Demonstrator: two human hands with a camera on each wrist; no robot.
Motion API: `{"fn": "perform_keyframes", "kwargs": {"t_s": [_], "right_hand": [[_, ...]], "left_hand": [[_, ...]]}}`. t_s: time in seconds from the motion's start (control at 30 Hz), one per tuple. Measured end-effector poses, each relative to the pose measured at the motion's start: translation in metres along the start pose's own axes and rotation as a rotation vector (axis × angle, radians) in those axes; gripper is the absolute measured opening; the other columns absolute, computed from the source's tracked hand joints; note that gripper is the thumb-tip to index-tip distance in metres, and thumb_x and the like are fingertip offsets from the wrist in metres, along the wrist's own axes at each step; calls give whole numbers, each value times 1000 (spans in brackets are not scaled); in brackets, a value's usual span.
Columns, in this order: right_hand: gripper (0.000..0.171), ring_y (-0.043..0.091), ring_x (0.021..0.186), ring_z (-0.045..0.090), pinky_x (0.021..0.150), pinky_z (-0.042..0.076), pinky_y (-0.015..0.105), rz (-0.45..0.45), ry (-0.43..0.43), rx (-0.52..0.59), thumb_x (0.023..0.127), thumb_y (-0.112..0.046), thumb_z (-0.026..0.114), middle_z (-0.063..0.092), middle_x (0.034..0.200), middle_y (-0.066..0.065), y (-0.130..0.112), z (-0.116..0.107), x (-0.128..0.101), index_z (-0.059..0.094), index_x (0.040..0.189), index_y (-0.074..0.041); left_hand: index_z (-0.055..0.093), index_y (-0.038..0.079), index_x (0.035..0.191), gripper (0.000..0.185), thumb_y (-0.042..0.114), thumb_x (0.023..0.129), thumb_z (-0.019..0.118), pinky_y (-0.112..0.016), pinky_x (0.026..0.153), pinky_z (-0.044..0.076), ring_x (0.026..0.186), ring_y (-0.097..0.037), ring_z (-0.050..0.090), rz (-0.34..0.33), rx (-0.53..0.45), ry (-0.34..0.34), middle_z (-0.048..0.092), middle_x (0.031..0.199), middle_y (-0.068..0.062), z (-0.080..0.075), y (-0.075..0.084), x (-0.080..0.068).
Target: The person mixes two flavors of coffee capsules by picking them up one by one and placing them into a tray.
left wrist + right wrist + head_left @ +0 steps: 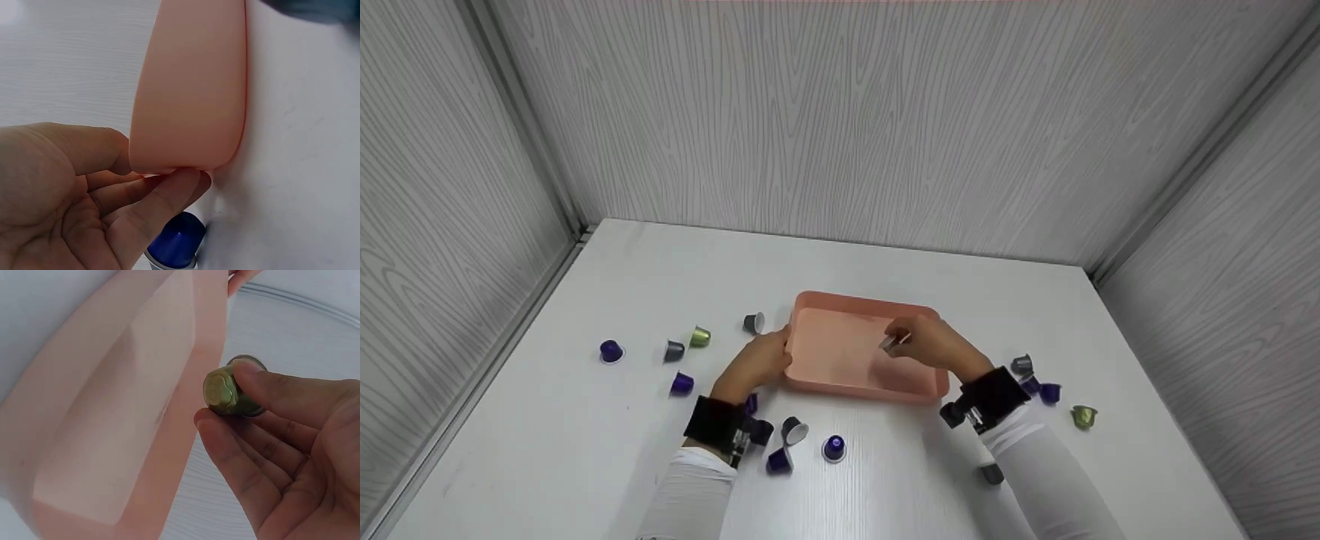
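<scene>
A shallow pink tray (855,391) lies on the white table. My left hand (757,361) grips its left end. In the left wrist view the thumb and fingers hold the tray's wall (188,95), and a blue coffee capsule (179,241) lies just below the fingers. Over the right part of the tray, my right hand (926,345) pinches a coffee capsule between thumb and fingers. The right wrist view shows this green coffee capsule (220,392) tilted, its narrow end clear of the fingertips.
Left of the tray lie several capsules, among them a green one (700,337) and a purple one (611,351). Nearer the front stands a purple capsule (834,448). Right of the tray are another green capsule (1084,416) and a grey one (1021,364). Wood-grain panels (840,120) wall the table.
</scene>
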State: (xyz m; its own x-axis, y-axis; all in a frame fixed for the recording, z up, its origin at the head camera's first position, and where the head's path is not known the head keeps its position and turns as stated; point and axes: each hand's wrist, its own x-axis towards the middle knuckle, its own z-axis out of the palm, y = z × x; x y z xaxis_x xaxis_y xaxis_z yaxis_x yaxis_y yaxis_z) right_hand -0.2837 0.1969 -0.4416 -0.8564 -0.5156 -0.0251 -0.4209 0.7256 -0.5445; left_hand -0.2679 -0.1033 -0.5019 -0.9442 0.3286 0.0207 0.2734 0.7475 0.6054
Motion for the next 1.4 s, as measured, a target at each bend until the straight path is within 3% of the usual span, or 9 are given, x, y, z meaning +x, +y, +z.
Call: {"fn": "perform_keyframes", "kwargs": {"t_s": [0.2,0.37,0.6,0.77,1.03,1.13,1.4], "right_hand": [[36,24,96,66,84,53,39,80,-18,-64,85,-11,75,71,98,9,4,2,17,65,115,6],[33,25,98,66,89,50,40,156,-20,-144,85,-17,76,72,101,9,14,9,28,68,111,3],[30,23,90,67,87,50,39,148,15,-229,81,-24,79,73,90,5,31,18,33,73,99,0],[27,22,88,67,85,52,38,152,25,-197,81,-20,78,73,88,6,41,21,34,73,97,2],[34,27,95,64,84,52,42,212,8,-2,87,-21,73,69,99,12,53,16,24,67,110,3],[34,28,99,63,86,50,44,225,13,-1,87,-15,71,68,103,12,52,11,21,65,115,3],[37,31,105,63,88,51,46,135,70,-40,89,-7,69,65,115,17,38,4,1,60,123,2]], "left_hand": [[42,-11,141,57,0,85,52,-49,83,48,86,-29,56,-6,-10,-1,64,112,-25,1,1,-1],[43,-9,141,57,0,86,51,-49,87,47,91,-29,56,-19,-33,-15,64,115,-24,2,3,-2],[47,-7,137,52,0,86,50,-50,86,47,89,-29,56,-23,-48,-11,64,110,-23,3,5,-2],[48,-7,137,52,0,86,51,-49,84,47,88,-29,56,-22,-47,-4,65,109,-22,4,5,-1],[46,-11,137,53,-2,85,51,-49,81,48,83,-28,56,7,-15,2,65,101,-22,3,2,-1],[48,-10,134,50,-1,85,52,-50,82,48,84,-29,57,6,-10,11,65,101,-23,2,3,-1],[49,-10,134,49,-1,87,51,-51,82,48,87,-31,58,-7,-6,9,65,104,-23,-1,1,0]]}}
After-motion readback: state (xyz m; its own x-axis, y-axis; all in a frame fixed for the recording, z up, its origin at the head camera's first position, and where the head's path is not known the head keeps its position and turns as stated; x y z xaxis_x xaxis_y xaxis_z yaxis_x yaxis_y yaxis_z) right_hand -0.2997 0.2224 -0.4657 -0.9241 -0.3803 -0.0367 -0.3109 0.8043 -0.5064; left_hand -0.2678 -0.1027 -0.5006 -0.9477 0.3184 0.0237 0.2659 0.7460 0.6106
